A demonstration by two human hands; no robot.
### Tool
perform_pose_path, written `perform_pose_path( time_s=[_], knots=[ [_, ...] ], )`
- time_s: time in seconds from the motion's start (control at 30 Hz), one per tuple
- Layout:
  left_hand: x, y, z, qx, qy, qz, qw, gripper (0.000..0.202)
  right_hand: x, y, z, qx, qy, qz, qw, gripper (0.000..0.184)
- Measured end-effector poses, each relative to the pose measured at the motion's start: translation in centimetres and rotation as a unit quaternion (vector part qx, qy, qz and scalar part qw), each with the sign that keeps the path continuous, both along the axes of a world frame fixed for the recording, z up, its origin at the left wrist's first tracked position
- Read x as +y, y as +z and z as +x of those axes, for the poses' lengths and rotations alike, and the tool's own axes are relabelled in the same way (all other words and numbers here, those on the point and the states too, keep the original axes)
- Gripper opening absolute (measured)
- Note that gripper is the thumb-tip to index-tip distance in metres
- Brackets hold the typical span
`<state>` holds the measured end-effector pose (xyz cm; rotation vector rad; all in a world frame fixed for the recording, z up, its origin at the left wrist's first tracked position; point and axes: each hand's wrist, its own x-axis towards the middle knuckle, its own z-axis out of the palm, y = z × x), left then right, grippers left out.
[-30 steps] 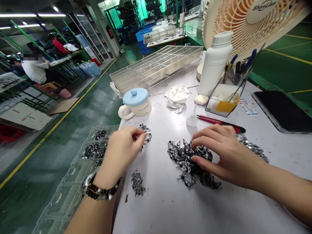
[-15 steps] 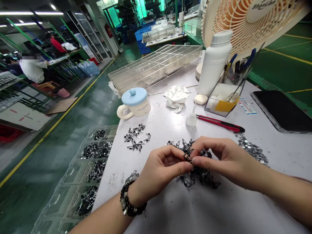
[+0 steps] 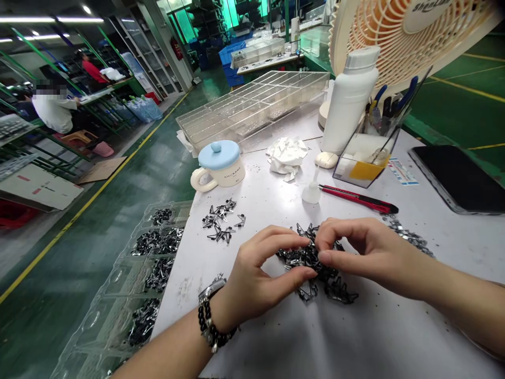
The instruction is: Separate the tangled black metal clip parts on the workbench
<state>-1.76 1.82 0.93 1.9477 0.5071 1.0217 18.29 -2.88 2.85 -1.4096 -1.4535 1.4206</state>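
Note:
My left hand [image 3: 264,268], wearing a watch and a black bead bracelet, is open over the left side of a pile of small black clip-like parts [image 3: 303,258]. Its thumb and fingers stand apart with nothing visible between them. Over the right side of the same pile, my right hand [image 3: 359,250] is closed, thumb near the curled forefinger. Whatever may be in that pinch is hidden. Beyond my right hand lies a heap of small silvery metal pieces [image 3: 410,238]. A smaller group of black and silver clip-like parts [image 3: 223,218] is spread to the left.
A lidded mug [image 3: 221,166], crumpled tissue [image 3: 287,158], small nozzle bottle [image 3: 311,192], red utility knife [image 3: 359,199], tool holder [image 3: 365,158], white bottle [image 3: 349,100], phone [image 3: 460,179] and fan [image 3: 394,47] stand around. A compartment tray [image 3: 118,284] with parts lies left of the table.
My left thumb and fingers have spread apart from their pinch on a black clip-like part. That part no longer shows between my hands, which have moved slightly apart.

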Motion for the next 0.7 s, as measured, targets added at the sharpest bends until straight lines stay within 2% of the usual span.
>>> perform_pose_path(
  time_s=[0.17, 0.23, 0.3, 0.33, 0.4, 0.47, 0.57, 0.63, 0.7],
  knots=[
    [0.3, 0.2, -0.2, 0.052, 0.011, 0.127, 0.991, 0.032, 0.0, 0.1, 0.1, -0.013, 0.029, -0.039, 0.999, 0.022],
    [0.3, 0.3, -0.2, 0.062, 0.028, 0.158, 0.985, 0.031, 0.4, -0.1, 0.4, -0.026, 0.032, -0.028, 0.999, 0.024],
    [0.3, 0.2, -0.2, 0.061, 0.044, 0.172, 0.982, 0.03, 1.3, -0.8, 1.1, -0.091, -0.033, 0.053, 0.994, 0.03],
    [0.2, 0.1, -0.2, 0.059, 0.047, 0.173, 0.982, 0.029, 2.0, -1.2, 1.5, -0.135, -0.089, 0.106, 0.981, 0.034],
    [0.2, 0.0, -0.2, 0.056, 0.046, 0.17, 0.983, 0.029, 3.6, -2.4, 2.2, -0.216, -0.197, 0.189, 0.938, 0.044],
    [0.1, -0.1, -0.1, 0.057, 0.043, 0.165, 0.984, 0.029, 5.3, -3.5, 2.6, -0.255, -0.234, 0.213, 0.914, 0.048],
    [-0.1, -0.1, 0.0, 0.058, 0.041, 0.156, 0.985, 0.029, 6.7, -4.2, 2.5, -0.256, -0.229, 0.218, 0.914, 0.03],
    [-0.1, 0.0, 0.0, 0.059, 0.04, 0.149, 0.986, 0.028, 6.6, -3.8, 2.3, -0.22, -0.229, 0.214, 0.924, 0.026],
    [-0.1, 0.0, 0.0, 0.06, 0.034, 0.138, 0.988, 0.028, 5.8, -2.7, 2.1, -0.144, -0.228, 0.198, 0.943, 0.029]
  ],
)
